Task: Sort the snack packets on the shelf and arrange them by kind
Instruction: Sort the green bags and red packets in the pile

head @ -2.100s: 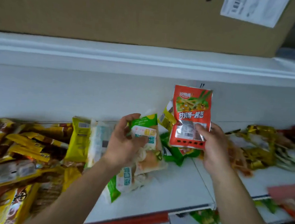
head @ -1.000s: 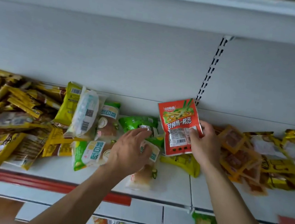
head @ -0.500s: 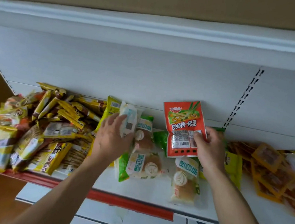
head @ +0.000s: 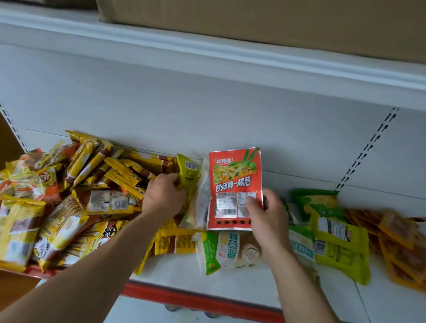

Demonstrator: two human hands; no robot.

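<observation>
We see a big cardboard box point(head: 276, 12) resting on the upper ledge, and below it the white shelf point(head: 243, 281) that carries the snack packets, with a red strip point(head: 190, 301) along its front edge. At the left of the shelf lies a loose heap of yellow packets point(head: 69, 198), piled over one another at all angles. To the right we find lime-green packets point(head: 340, 245) lying flat, and beyond them, at the far right, a spread of orange packets point(head: 404, 247). Between the two arms a green-and-white bun packet point(head: 225, 250) lies near the front of the shelf. Above it a red packet point(head: 232, 187) is held upright off the shelf, its printed face towards us; the right hand point(head: 269, 218) pinches it at its lower right corner, thumb on the front over the label, the other fingers hidden behind it. Just beside it, at the right edge of the heap, a yellow packet point(head: 188, 174) stands on end, and the left hand point(head: 164, 198) grips its lower part, the fingers point(head: 175, 181) curled round it. A pale packet stands between the yellow one and the red one; we cannot tell whether either hand touches it.
</observation>
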